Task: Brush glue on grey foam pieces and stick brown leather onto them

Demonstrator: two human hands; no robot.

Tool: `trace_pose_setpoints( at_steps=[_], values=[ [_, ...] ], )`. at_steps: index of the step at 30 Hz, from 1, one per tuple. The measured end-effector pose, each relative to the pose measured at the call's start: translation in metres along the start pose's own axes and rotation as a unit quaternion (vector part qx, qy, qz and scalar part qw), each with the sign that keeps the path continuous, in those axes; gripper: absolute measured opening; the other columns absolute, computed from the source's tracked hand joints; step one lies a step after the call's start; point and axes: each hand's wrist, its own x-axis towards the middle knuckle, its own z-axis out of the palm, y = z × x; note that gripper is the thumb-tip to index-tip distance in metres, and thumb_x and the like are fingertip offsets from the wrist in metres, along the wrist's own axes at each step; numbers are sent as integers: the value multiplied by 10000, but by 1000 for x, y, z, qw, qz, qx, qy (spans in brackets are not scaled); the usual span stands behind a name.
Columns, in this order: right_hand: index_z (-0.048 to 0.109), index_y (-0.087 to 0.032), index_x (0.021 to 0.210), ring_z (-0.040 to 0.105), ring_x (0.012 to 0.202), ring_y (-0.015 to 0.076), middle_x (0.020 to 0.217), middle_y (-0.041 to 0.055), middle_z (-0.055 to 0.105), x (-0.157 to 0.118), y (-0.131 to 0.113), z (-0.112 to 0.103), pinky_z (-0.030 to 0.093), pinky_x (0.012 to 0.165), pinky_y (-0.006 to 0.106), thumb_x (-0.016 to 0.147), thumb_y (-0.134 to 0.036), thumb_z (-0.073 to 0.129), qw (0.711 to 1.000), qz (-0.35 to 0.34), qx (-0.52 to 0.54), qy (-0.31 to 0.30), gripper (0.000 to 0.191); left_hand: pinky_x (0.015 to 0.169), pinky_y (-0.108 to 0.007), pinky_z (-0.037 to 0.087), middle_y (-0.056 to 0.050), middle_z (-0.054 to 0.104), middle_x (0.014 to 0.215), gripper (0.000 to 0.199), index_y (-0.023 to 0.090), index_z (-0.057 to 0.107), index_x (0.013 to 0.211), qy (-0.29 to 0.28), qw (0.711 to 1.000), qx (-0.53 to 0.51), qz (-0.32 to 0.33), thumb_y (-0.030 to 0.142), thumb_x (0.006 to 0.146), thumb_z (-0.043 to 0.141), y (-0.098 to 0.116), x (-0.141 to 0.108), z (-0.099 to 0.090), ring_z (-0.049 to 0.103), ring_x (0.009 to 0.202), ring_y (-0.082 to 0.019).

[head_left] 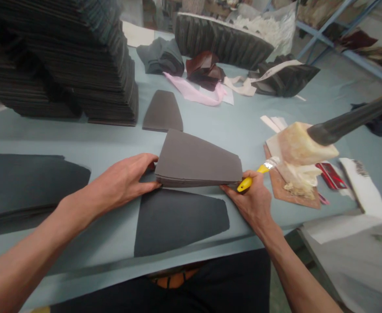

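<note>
A stack of grey, tapered flat pieces [199, 158] is held level between my two hands. My left hand [130, 176] is closed on its wide left end, thumb and fingers at the edges. My right hand [252, 195] grips the narrow right end and also keeps a yellow-handled brush [252, 178] against the palm side, its bristles pointing up and right. Just below the stack, a dark tapered piece [181, 221] lies flat on the table. Behind it lies a smaller pile of similar grey pieces [163, 111].
Tall piles of dark sheets [112, 74] rise at the back left, with more dark pieces [24, 187] at the left. A pale yellowish container [303, 143] with a black tube stands on a brown board [279, 187] at right. Fabric scraps [204, 69] lie behind on the blue-green table [112, 139].
</note>
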Motion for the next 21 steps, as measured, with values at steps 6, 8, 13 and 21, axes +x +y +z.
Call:
trace_pose_setpoints(
  at_steps=[6,8,13,21],
  values=[
    [577,-249,1089,662,712,283,825,52,719,1,0,-1,461,679,364,715,-987,627,1000,-3,6,-12,828,1015,-455,554,-88,729,1142,494,262,640,1294,7,1000,24,11,575,912,656,3,0,1,713,1048,-313],
    [575,-251,1093,664,718,282,832,53,725,2,-1,-2,469,689,367,726,-962,645,1000,-4,10,-18,803,1020,-445,550,-84,725,1148,498,265,636,1302,6,1000,26,13,590,925,658,2,1,2,708,1039,-303],
    [577,-242,1099,670,728,290,834,52,717,3,-3,-3,477,705,381,724,-923,667,1000,9,11,-28,783,987,-436,547,-79,720,1131,485,260,641,1261,6,999,31,20,605,922,675,1,3,3,699,1010,-298],
    [548,-253,1107,669,719,269,844,36,717,7,-5,3,438,670,342,764,-894,665,1000,-4,5,-12,736,847,-381,480,-49,688,983,426,248,612,1126,13,999,44,10,631,941,642,1,7,1,658,882,-253]
  ],
)
